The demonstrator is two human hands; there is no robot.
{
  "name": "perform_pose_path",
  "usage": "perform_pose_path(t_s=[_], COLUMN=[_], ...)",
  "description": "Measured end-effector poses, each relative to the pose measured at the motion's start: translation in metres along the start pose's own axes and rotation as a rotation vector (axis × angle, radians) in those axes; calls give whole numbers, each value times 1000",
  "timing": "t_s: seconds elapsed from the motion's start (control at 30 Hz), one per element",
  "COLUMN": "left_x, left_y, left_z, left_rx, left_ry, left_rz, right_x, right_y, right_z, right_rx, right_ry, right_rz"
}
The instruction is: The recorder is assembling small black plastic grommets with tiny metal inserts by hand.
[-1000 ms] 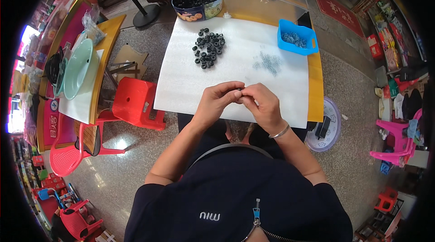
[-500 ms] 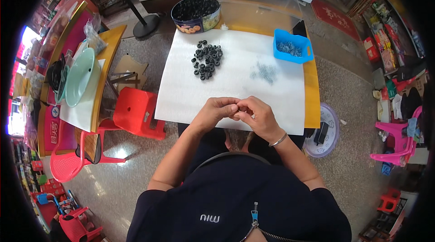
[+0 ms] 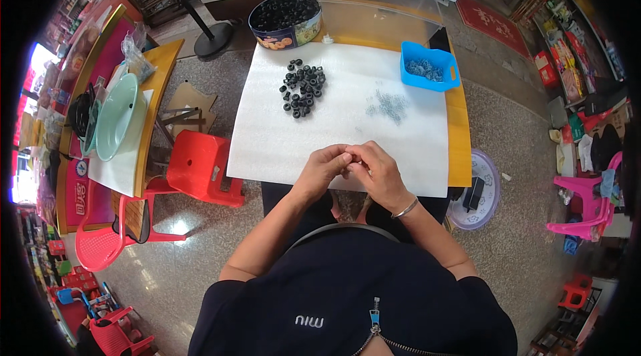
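Over the near edge of the white-covered table, my left hand and my right hand meet, fingertips pinched together. Whatever lies between the fingers is hidden. My right wrist wears a metal bangle. Beyond my hands to the left is a loose pile of small black ring-shaped pieces. To the right lies a thin scatter of tiny grey-blue pieces. More of these fill a blue plastic basket at the far right. An oval tin full of black pieces stands at the far left.
A clear plastic box stands at the table's far edge. Left of the table are a red stool and a side table with a green basin. A round pale lid or tub lies on the floor at right.
My hands stay together in nearly the same place, fingers shifted slightly. A dark bit that showed between the fingertips is now covered. The whole view has moved a little.
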State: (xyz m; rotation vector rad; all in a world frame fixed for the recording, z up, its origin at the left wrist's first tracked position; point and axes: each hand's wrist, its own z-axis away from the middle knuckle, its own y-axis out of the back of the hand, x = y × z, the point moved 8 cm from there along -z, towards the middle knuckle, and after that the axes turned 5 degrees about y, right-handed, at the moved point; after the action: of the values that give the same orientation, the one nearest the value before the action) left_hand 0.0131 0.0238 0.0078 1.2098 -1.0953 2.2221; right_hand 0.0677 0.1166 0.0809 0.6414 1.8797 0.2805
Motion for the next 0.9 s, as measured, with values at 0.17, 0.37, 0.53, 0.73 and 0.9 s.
perform_pose_path(t_s=[0.17, 0.37, 0.53, 0.73, 0.9], left_x=[-2, -1, -7, -4, -3], left_y=[1, -2, 2, 2, 6], left_z=[1, 1, -3, -4, -5], left_rx=[6, 9, 44, 94, 151], left_ry=[17, 6, 32, -13, -10], left_rz=[-101, -121, -25, -111, -43], right_x=[0, 7, 7, 10, 20], right_y=[1, 0, 3, 2, -3], right_z=[1, 5, 6, 7, 12], right_rx=[-29, 42, 98, 109, 111], right_ry=[9, 43, 64, 37, -78], right_rz=[54, 68, 90, 55, -77])
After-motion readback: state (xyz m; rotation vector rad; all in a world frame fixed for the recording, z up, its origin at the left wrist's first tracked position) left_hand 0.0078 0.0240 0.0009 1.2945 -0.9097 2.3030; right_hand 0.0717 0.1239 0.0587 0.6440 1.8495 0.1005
